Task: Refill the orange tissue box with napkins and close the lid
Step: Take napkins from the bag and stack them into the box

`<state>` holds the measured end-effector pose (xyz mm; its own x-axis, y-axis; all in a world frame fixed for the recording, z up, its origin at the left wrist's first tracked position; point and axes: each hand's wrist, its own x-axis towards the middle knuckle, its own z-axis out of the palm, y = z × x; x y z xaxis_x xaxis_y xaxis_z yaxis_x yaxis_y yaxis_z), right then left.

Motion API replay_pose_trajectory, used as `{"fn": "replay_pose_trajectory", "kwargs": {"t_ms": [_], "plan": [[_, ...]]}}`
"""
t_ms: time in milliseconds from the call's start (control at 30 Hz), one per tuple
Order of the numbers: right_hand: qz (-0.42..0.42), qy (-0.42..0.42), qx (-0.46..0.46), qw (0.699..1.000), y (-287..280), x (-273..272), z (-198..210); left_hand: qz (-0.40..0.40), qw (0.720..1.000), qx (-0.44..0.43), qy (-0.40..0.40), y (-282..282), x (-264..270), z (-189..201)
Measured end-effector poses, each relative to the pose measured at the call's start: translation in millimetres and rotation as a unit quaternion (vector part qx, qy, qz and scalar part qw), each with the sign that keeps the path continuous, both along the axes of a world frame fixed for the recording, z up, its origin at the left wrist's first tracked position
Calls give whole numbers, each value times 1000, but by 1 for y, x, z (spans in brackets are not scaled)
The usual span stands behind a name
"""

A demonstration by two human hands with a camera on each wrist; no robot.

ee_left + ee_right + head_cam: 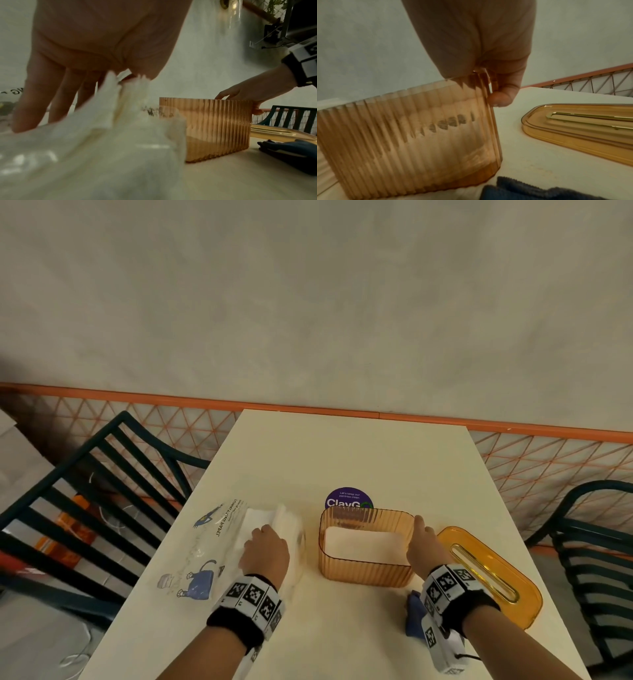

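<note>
The orange ribbed tissue box (366, 573) stands open in the middle of the table (342, 446). My right hand (419, 530) pinches its right wall, thumb outside (500, 97) and fingers over the rim. The box (402, 142) tilts in the right wrist view. Its orange lid (493, 577) lies flat to the right, slot up. Left of the box, my left hand (263, 534) holds a bunch of white napkins (277, 520) from a clear printed bag (205, 549). The napkins (120, 135) rise between thumb and fingers (51, 94). Whether the pale inside of the box is napkins, I cannot tell.
A blue cloth (414, 614) lies under my right wrist near the table's front. A purple round sticker (349, 498) sits behind the box. Dark slatted chairs stand at the left (102, 491) and right (596, 542). A wall runs behind the table.
</note>
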<state>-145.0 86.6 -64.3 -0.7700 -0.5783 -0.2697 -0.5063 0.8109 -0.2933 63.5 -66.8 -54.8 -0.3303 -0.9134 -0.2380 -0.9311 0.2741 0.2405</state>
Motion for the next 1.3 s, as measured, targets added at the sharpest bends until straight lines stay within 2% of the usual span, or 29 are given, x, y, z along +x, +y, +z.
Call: {"fn": "replay_pose_trajectory", "kwargs": {"t_ms": [367, 467, 567, 633, 667, 800, 900, 967, 1000, 1067, 1133, 1200, 1300], "plan": [[-1, -6, 11, 1000, -1, 0, 1, -25, 1000, 17, -8, -9, 3, 15], [5, -31, 16, 999, 2, -2, 6, -17, 999, 29, 23, -19, 11, 26], [33, 6, 21, 999, 5, -5, 26, -31, 997, 8, 64, -28, 24, 47], [54, 29, -40, 997, 2, -1, 47, -46, 994, -14, 98, -35, 35, 65], [61, 15, -91, 994, -2, 3, 57, -50, 991, -24, 118, -37, 41, 75], [84, -164, -244, 952, -30, 37, 95, -61, 971, -50, 227, -39, 54, 110], [50, -364, -305, 878, -51, 69, 113, -118, 949, -57, 288, -24, 50, 128], [21, -440, -313, 842, -62, 83, 120, -155, 937, -74, 304, -11, 44, 133], [12, -423, -313, 850, -67, 85, 119, -166, 933, -80, 310, -7, 43, 135], [35, -285, -309, 907, -73, 78, 118, -188, 925, -83, 319, -3, 45, 140], [86, -173, -323, 926, -71, 66, 124, -219, 917, -74, 325, -4, 49, 147], [135, -198, -304, 922, -69, 55, 133, -235, 913, -73, 327, -9, 53, 153], [171, -258, -211, 927, -65, 46, 144, -233, 910, -90, 331, -17, 52, 154]]}}
